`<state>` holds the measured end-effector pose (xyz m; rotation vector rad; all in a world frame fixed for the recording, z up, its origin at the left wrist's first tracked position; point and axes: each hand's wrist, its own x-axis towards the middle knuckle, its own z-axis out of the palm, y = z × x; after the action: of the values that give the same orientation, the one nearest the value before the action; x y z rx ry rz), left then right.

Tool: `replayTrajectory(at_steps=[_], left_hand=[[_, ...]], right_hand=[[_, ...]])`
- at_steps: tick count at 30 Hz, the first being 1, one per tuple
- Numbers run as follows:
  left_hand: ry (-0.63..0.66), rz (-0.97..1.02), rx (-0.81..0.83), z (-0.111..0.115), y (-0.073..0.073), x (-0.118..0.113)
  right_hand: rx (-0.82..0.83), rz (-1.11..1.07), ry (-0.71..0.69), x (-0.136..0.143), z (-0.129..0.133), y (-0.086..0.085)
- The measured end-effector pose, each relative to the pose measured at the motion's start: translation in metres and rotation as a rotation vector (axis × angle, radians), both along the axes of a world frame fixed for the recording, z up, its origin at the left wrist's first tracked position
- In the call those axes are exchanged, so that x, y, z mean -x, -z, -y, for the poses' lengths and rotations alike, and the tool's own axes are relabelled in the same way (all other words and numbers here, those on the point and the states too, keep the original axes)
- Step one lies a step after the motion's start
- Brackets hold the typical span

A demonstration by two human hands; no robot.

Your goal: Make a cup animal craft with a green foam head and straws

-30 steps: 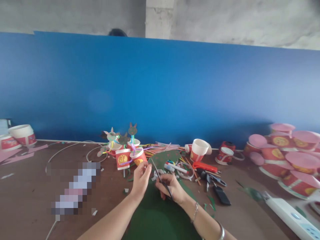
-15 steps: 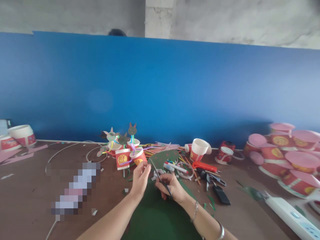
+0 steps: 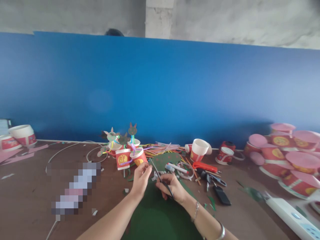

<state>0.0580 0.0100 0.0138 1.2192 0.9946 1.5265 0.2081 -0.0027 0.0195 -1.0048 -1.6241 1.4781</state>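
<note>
My right hand (image 3: 172, 188) grips a pair of dark-handled scissors (image 3: 157, 172), its fingers in the loops and the blades pointing up and to the left. Close beside the blade tips is my left hand (image 3: 141, 180), thumb and fingers pinched together. Whatever lies in that pinch is too small or hidden to make out. Below both hands spreads a dark green sheet (image 3: 160, 216). Just beyond them lie a green piece with reddish spots (image 3: 168, 159), markers (image 3: 177, 167) and a roll of clear tape (image 3: 188, 171).
Red-and-white paper cups with cat-shaped cutouts (image 3: 132, 129) stand behind my left hand. Rightward are a white cup (image 3: 199, 150), an orange-red cutter (image 3: 205, 166), keys (image 3: 221, 195), a power strip (image 3: 291, 213) and stacked pink-topped cups (image 3: 281, 141). A blue partition (image 3: 160, 86) closes the back.
The scissors' blades look slightly more apart, and both hands have shifted only a little. The objects on the table stay where they were.
</note>
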Motion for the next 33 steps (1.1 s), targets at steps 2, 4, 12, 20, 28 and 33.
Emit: replayTrajectory(at_steps=[2, 4, 12, 20, 28, 33], left_hand=[[-0.003, 0.002, 0.005, 0.0006, -0.0012, -0.0002], [-0.008, 0.003, 0.002, 0.0010, -0.0024, -0.0002], [0.001, 0.016, 0.005, 0.0002, -0.0013, 0.0009], [0.054, 0.055, 0.031, -0.0003, -0.0011, -0.0010], [0.082, 0.118, 0.070, 0.0011, -0.0039, -0.0002], [0.105, 0.172, 0.126, 0.0009, -0.0060, -0.0011]], right_hand=[[-0.003, 0.004, -0.005, -0.0002, 0.0002, -0.0016], [-0.008, 0.012, -0.010, -0.0003, 0.0002, -0.0030], [0.004, 0.021, -0.026, -0.0019, -0.0021, -0.0036], [0.029, 0.012, -0.039, -0.0028, -0.0014, -0.0056], [0.009, 0.033, -0.053, -0.0070, -0.0036, -0.0015], [0.031, 0.038, -0.081, -0.0090, -0.0052, -0.0038]])
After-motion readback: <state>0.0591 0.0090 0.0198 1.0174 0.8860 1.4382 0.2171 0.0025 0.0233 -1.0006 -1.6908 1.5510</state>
